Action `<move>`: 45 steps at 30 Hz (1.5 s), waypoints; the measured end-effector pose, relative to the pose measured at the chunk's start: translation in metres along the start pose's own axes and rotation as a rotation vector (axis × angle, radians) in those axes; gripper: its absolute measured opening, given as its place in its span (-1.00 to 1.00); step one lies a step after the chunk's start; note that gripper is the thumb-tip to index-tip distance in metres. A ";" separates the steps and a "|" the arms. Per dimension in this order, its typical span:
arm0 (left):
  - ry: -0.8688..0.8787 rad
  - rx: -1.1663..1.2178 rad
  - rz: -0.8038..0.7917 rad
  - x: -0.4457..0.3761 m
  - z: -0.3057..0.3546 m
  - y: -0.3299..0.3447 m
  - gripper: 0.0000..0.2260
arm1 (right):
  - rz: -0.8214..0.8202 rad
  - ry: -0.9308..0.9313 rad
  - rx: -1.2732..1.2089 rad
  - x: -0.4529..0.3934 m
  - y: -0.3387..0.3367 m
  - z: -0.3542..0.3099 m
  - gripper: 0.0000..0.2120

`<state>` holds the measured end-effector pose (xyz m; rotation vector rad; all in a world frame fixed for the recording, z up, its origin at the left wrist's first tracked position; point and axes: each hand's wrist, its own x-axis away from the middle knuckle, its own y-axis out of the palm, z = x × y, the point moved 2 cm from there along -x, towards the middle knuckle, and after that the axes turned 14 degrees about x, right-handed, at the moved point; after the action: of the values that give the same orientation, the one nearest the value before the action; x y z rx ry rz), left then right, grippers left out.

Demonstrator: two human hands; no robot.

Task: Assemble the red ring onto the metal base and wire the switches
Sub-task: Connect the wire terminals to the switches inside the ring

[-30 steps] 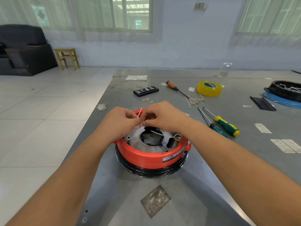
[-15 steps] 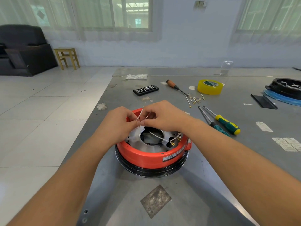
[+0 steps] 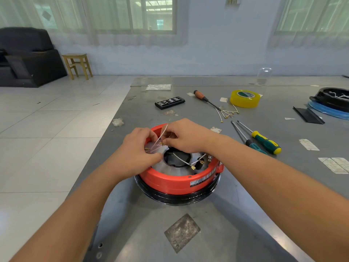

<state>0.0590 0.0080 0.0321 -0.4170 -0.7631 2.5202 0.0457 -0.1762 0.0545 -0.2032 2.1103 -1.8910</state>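
Note:
The red ring [image 3: 175, 181] sits on the silvery metal base [image 3: 181, 170], which rests in a black rim on the table. Both hands are over the ring's far left side. My left hand [image 3: 138, 148] pinches the lower ends of thin white wires [image 3: 162, 134] with brass terminals. My right hand [image 3: 184, 135] grips a brass terminal on those wires. Another white wire [image 3: 182, 160] with brass ends lies across the base's centre hole, next to a black part [image 3: 199, 163].
Two screwdrivers [image 3: 264, 141] lie right of the ring, an orange-handled one [image 3: 203, 97] and spare wires [image 3: 226, 112] further back. Yellow tape roll [image 3: 245, 98], black bit case [image 3: 169, 102], a black-and-blue assembly [image 3: 332, 104] at far right. The table's left edge [image 3: 113, 125] runs close by.
My hands shifted slightly left on the ring. The pinched wires now stand out more between the fingers, and the loose wire's brass ends show over the base.

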 end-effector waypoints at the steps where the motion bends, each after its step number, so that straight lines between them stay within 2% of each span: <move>1: 0.009 -0.063 0.025 -0.001 0.000 0.003 -0.70 | -0.011 -0.003 0.002 -0.001 0.001 0.000 -0.86; 4: 0.037 -0.131 0.131 -0.003 0.001 0.008 -0.69 | -0.026 -0.026 0.022 -0.005 0.003 -0.002 -0.84; 7: 0.060 -0.126 0.214 -0.004 0.004 0.008 -0.80 | -0.052 -0.057 0.046 -0.006 0.004 -0.005 -0.83; 11: 0.090 -0.133 0.320 -0.002 0.004 0.006 -0.93 | -0.085 -0.081 0.070 -0.009 0.005 -0.005 -0.94; 14: 0.100 -0.052 0.353 0.002 0.000 0.006 -0.93 | -0.107 -0.104 0.114 -0.010 0.006 -0.006 -0.99; 19: 0.085 0.103 0.459 0.007 -0.009 0.006 -0.90 | -0.122 -0.126 0.164 -0.015 0.005 -0.009 -0.92; 21: 0.072 0.156 0.485 0.007 -0.013 0.005 -0.90 | -0.102 -0.131 0.159 -0.019 0.004 -0.011 -0.96; 24: 0.093 0.234 0.485 0.006 -0.019 0.006 -0.90 | -0.057 -0.121 0.124 -0.025 0.002 -0.014 -0.93; 28: 0.141 0.261 0.382 0.008 -0.027 0.003 -0.90 | -0.013 -0.095 0.069 -0.029 0.007 -0.015 -0.85; 30: 0.171 0.303 0.314 0.010 -0.033 0.001 -0.96 | 0.016 -0.101 0.032 -0.027 0.012 -0.014 -0.90; 32: 0.211 0.340 0.281 0.013 -0.041 0.000 -0.87 | 0.043 -0.119 -0.018 -0.024 0.015 -0.015 -0.95; 36: 0.105 0.594 0.348 0.013 -0.059 0.001 -0.73 | 0.070 -0.119 -0.054 -0.022 0.019 -0.014 -0.91; 39: 0.005 0.682 0.376 0.008 -0.069 0.001 -0.69 | 0.088 -0.120 -0.046 -0.023 0.022 -0.012 -0.91; 45: 0.022 0.735 0.304 0.008 -0.073 0.003 -0.72 | 0.115 -0.123 -0.063 -0.024 0.026 -0.014 -0.94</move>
<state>0.0807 0.0421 -0.0288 -0.3090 0.2815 2.8334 0.0665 -0.1520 0.0333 -0.2026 2.0555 -1.7039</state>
